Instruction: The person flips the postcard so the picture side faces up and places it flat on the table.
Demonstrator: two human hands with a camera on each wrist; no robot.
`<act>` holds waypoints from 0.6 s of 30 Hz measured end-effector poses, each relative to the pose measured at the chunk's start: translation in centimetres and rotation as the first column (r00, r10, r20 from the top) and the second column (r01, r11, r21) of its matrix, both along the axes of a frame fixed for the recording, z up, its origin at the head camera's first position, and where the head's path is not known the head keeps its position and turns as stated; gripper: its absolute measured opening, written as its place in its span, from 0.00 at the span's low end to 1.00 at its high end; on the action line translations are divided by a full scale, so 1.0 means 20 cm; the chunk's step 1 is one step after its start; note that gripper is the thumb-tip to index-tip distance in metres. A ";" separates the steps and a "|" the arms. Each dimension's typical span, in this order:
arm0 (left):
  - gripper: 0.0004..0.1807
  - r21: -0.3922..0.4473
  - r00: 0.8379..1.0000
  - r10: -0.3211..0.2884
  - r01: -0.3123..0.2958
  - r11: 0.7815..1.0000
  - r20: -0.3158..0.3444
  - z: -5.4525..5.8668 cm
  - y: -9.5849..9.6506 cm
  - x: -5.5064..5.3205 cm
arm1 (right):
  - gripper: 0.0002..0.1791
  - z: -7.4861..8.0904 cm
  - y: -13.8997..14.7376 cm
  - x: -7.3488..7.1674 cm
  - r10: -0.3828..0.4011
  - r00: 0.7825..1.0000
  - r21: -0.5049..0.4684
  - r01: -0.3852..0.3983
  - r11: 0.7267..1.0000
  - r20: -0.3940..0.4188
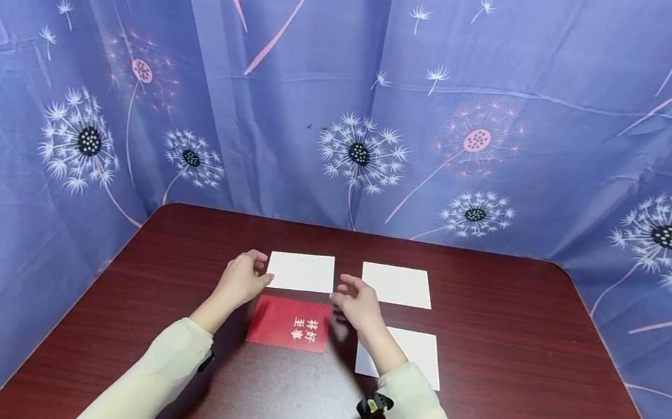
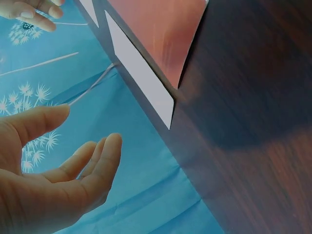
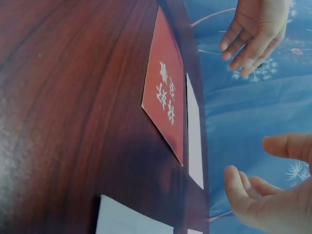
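Since the back-left card (image 1: 302, 272), a plain white one, lies flat between the two hands, my guess is the step is either lining it up or picking it up; can't tell which. Left hand (image 1: 243, 277) is by its left end, right hand (image 1: 358, 304) by its right. Both grips look spread, thumbs apart from fingers, pinching nothing. If it's a pick-up, I'd say the next move calls for closing in on the short edges; if it's placed, just backing off. The red card (image 1: 283, 323) with white lettering sits just in front. Back-right card (image 1: 397, 285) and front-right card (image 1: 419, 351) are white too, all on the worktop (image 1: 496, 393), flowery curtain (image 1: 289, 125) behind.
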State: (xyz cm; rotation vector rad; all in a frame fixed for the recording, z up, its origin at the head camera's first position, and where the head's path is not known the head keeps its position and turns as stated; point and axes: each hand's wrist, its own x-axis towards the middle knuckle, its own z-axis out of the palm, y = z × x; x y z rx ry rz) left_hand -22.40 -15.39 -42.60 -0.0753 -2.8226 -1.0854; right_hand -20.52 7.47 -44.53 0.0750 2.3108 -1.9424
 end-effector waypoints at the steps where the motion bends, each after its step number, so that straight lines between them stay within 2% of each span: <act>1: 0.22 0.004 1.000 0.004 -0.004 1.000 -0.002 0.00 0.00 0.00 | 0.29 0.00 0.00 0.00 -0.001 1.000 -0.001 0.001 1.000 0.001; 7: 0.23 0.013 1.000 0.022 -0.022 1.000 0.008 0.00 0.00 -0.03 | 0.29 0.02 0.01 -0.02 -0.010 1.000 0.010 0.010 1.000 0.004; 18: 0.26 0.059 0.999 0.039 -0.041 0.997 0.027 -0.03 -0.01 -0.07 | 0.30 0.00 0.02 -0.08 -0.011 1.000 0.029 0.010 1.000 0.015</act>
